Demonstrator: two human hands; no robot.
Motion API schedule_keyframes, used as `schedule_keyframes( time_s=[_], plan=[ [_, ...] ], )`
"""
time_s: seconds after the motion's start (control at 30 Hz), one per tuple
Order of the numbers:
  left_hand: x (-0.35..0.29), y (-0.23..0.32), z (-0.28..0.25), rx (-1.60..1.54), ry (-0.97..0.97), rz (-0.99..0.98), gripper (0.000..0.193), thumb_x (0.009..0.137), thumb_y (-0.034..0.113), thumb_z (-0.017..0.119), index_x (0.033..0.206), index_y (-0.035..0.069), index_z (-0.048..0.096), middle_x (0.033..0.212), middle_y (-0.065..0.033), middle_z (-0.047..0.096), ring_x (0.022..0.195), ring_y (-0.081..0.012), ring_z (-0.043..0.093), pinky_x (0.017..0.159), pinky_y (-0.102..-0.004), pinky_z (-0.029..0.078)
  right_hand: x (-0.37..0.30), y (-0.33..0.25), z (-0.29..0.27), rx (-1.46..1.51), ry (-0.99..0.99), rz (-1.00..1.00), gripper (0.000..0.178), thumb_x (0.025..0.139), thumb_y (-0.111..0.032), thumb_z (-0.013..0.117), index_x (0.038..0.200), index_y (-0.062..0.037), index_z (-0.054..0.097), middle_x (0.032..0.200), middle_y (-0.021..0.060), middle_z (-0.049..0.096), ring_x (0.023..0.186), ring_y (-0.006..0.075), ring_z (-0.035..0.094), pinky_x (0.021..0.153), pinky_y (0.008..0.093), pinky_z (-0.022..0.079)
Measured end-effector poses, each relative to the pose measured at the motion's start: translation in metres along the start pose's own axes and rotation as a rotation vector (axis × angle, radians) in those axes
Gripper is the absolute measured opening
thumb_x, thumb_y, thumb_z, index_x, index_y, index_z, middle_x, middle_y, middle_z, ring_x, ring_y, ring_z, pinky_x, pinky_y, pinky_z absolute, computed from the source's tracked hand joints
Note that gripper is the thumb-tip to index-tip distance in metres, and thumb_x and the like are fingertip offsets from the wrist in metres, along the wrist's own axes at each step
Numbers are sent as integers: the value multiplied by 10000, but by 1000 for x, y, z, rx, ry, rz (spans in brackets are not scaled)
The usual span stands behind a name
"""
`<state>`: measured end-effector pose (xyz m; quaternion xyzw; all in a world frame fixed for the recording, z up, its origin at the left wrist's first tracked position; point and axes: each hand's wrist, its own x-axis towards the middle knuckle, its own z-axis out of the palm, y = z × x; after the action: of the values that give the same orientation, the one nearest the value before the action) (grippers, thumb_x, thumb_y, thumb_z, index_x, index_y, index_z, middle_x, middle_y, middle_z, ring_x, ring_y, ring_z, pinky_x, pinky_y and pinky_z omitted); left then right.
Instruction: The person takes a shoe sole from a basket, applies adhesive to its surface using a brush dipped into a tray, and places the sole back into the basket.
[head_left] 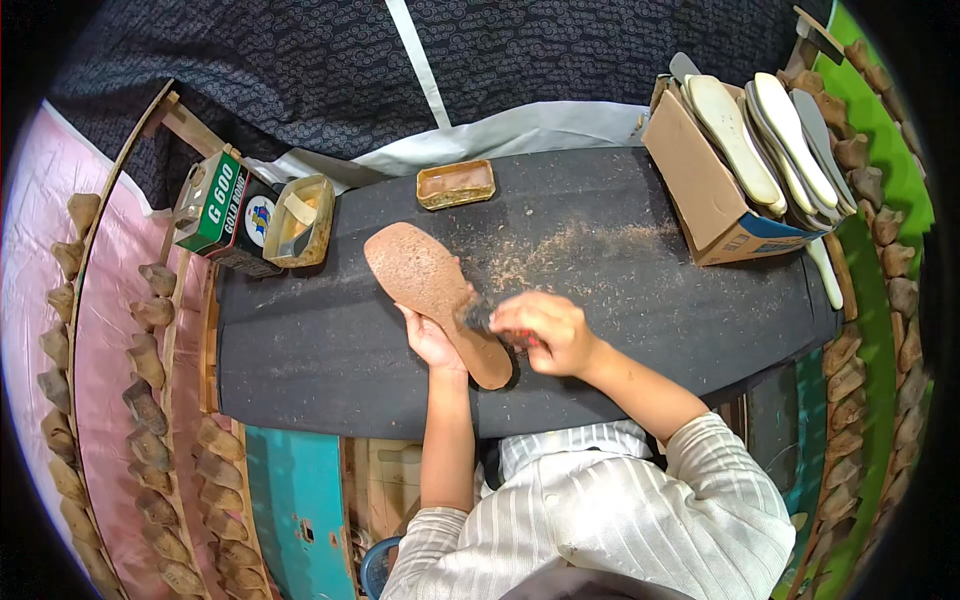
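Note:
My left hand (432, 342) is closed around a brown shoe sole (412, 262) from beneath, near its narrow waist. The sole tilts over the table, wide toe end away from me and heel end toward me. Its toe area looks rough and speckled. In my closed right hand (556, 328) is a small dark-headed tool (476, 314) with a bit of red at the grip. Motion blurs the tool, so its exact kind is unclear. Its head meets the sole's right edge at the waist.
Crumbs and shavings (560, 255) lie across the black table cover (300, 345). Toward the back stands a shallow yellowish tray (456, 196). A green can (215, 205) and an open plastic tub (318, 250) are at left. A cardboard box (690, 190) of soles occupies the right. Shoe lasts (150, 445) line side racks.

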<state>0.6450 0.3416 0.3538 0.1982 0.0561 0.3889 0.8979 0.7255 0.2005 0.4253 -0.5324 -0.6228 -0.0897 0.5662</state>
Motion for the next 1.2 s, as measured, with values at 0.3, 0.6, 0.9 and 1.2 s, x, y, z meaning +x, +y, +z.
schedule_keyframes(
  time_s=[0.3,0.6,0.9,1.2],
  plan=[
    [7,10,-14,-140,-187,-26,664,906,553,298,1388,98,262,1366,-203,338,919,-337,495,805,-429,438,-41,-23,-13,113,-95,183,355,557,129,454,836,-25,611,853,123,629,723,244,631,637,302,518],
    [-7,2,7,-29,-36,-179,630,912,548,295,1323,77,368,1264,-162,467,965,-320,534,807,-425,460,20,-5,-26,-3,163,94,436,588,160,466,945,-33,626,955,114,631,792,217,642,652,289,528],
    [-1,10,-1,-37,-112,-127,660,907,560,288,1334,60,345,1294,-187,439,1050,-330,525,905,-438,436,2,8,7,43,16,-53,354,559,11,587,909,-4,640,922,141,644,821,283,638,703,351,520],
    [4,20,-5,-112,-104,-7,629,918,531,286,1372,95,294,1327,-208,379,877,-338,482,783,-423,426,-45,-26,-14,315,-182,166,357,532,121,524,854,2,621,880,139,629,771,281,628,664,330,512]
  ],
)
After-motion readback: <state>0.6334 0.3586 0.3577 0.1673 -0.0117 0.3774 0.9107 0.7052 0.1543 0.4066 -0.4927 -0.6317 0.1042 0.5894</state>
